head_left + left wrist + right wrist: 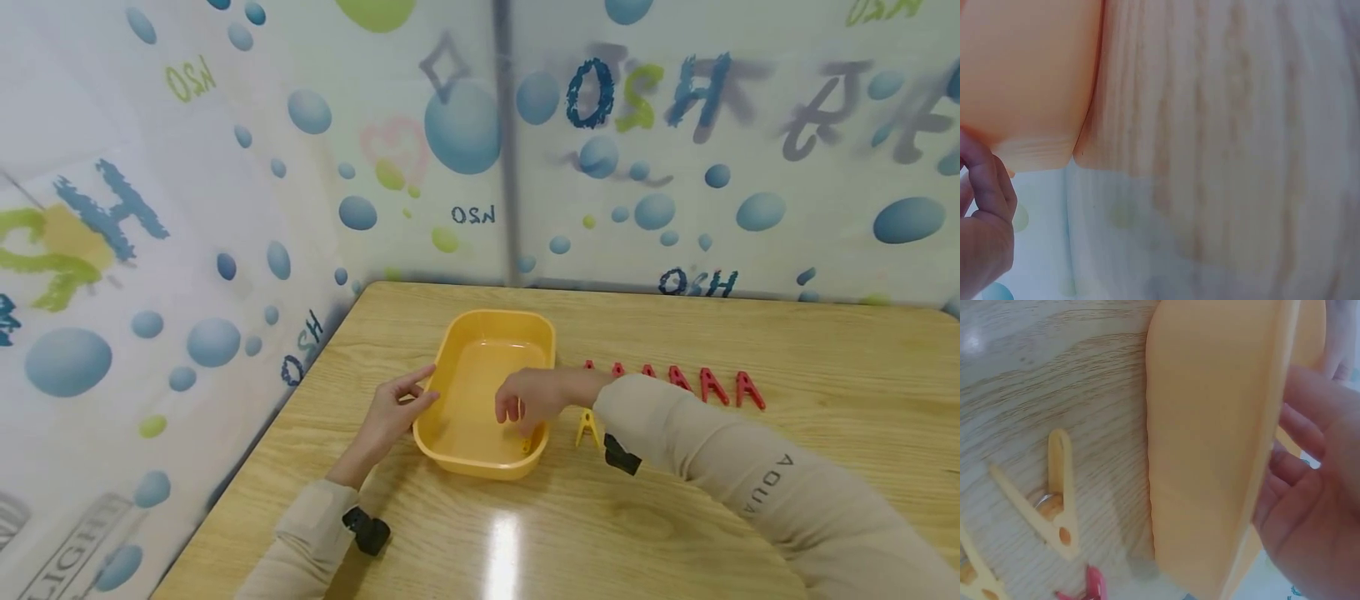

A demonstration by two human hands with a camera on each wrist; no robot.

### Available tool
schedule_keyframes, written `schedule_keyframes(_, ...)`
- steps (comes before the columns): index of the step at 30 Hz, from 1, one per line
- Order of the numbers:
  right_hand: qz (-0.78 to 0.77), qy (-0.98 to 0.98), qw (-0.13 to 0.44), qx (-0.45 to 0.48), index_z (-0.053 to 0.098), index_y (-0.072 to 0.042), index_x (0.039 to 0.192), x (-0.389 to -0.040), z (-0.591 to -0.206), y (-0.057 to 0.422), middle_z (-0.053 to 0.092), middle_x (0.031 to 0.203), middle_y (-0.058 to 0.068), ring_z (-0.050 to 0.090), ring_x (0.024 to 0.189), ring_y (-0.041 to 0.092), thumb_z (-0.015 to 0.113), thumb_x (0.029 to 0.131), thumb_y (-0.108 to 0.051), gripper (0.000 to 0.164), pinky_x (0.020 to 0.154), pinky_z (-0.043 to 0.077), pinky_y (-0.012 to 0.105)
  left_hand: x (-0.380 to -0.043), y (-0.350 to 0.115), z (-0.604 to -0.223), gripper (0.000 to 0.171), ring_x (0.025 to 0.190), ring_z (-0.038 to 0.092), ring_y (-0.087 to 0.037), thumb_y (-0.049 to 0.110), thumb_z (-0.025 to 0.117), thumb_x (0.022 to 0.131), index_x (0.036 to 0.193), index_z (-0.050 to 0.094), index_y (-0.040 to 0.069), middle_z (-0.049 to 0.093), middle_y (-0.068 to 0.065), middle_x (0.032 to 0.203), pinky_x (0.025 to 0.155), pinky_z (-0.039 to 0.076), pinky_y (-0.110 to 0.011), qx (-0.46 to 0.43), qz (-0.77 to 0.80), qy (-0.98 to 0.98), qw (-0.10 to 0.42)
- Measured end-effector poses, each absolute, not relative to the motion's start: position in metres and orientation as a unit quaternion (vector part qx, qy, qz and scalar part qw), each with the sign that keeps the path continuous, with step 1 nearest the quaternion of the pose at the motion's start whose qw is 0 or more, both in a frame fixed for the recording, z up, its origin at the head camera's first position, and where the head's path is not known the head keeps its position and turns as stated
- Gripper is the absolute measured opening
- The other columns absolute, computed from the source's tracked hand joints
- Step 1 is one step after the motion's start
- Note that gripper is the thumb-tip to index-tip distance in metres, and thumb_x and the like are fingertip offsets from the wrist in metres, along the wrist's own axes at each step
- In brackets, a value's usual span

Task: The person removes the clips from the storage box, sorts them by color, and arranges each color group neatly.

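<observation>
A yellow plastic basin (480, 471) stands on the wooden table. My left hand (393, 412) holds its left rim, thumb and fingers against the edge; in the left wrist view the fingers (988, 178) bend at the basin wall. Inside the basin, near its right front corner, my right hand (531, 396) reaches down with curled fingers. A small yellow clothespin (527, 445) shows at its fingertips. In the right wrist view, the rim hides those fingertips. Another yellow clothespin (587, 427) lies on the table right of the basin, also seen as an open V-shaped clothespin (1060, 494).
Several red clothespins (708, 386) lie in a row to the right, some partly behind the right forearm. Part of one more yellow clothespin (975, 572) shows in the right wrist view. A patterned curtain (420, 208) hangs behind and left of the table (427, 542).
</observation>
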State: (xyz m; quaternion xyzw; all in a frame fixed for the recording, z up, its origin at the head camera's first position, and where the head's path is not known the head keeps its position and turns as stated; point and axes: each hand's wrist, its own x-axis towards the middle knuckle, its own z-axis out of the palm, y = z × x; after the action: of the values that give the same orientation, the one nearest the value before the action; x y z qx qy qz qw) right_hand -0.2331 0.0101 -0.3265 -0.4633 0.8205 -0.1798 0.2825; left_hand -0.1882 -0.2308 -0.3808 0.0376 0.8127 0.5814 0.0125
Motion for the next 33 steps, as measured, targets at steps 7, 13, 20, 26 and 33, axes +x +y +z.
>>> schedule_keyframes(7, -0.14, 0.823, 0.303, -0.459, 0.064, -0.004, 0.085, -0.231, -0.33, 0.002, 0.058, 0.079, -0.001, 0.048, 0.071, 0.006, 0.072, 0.069, 0.0, 0.018, 0.064, 0.043, 0.017, -0.189, -0.229, -0.381, 0.044, 0.062, 0.054, -0.017, 0.012, 0.059, 0.085, 0.127, 0.049, 0.007, 0.051, -0.007, 0.078, 0.046, 0.046, -0.021, 0.031, 0.588, 0.808, 0.017)
schedule_keyframes(13, -0.116, 0.83, 0.281, -0.467, 0.067, -0.006, 0.072, -0.229, -0.333, -0.001, 0.055, 0.065, -0.007, 0.045, 0.059, 0.002, 0.072, 0.071, -0.003, 0.006, 0.055, 0.04, 0.014, -0.19, -0.228, -0.381, 0.044, 0.063, 0.055, -0.017, 0.011, 0.059, 0.085, 0.128, 0.048, 0.006, 0.051, -0.007, 0.077, 0.047, 0.047, -0.023, 0.033, 0.585, 0.81, 0.018)
schedule_keyframes(20, -0.127, 0.83, 0.248, -0.482, 0.067, -0.007, 0.063, -0.232, -0.336, -0.001, 0.053, 0.056, -0.01, 0.043, 0.051, 0.001, 0.07, 0.073, -0.007, 0.011, 0.049, 0.036, 0.013, -0.189, -0.228, -0.38, 0.044, 0.061, 0.053, -0.014, 0.011, 0.059, 0.085, 0.127, 0.048, 0.005, 0.052, -0.006, 0.076, 0.046, 0.044, -0.02, 0.039, 0.576, 0.817, 0.007)
schedule_keyframes(26, -0.172, 0.828, 0.233, -0.48, 0.065, -0.007, 0.064, -0.235, -0.341, -0.003, 0.053, 0.059, -0.009, 0.043, 0.054, 0.002, 0.07, 0.073, -0.006, 0.011, 0.052, 0.038, 0.014, -0.188, -0.229, -0.38, 0.044, 0.063, 0.055, -0.016, 0.011, 0.059, 0.085, 0.127, 0.049, 0.005, 0.053, -0.007, 0.077, 0.047, 0.047, -0.023, 0.037, 0.58, 0.814, 0.009)
schedule_keyframes(33, -0.213, 0.823, 0.202, -0.486, 0.064, -0.007, 0.067, -0.237, -0.346, -0.007, 0.055, 0.064, -0.007, 0.045, 0.06, 0.004, 0.069, 0.074, -0.005, 0.009, 0.058, 0.041, 0.016, -0.188, -0.228, -0.381, 0.044, 0.061, 0.053, -0.015, 0.011, 0.059, 0.085, 0.127, 0.049, 0.005, 0.053, -0.006, 0.077, 0.047, 0.044, -0.02, 0.036, 0.57, 0.821, 0.004)
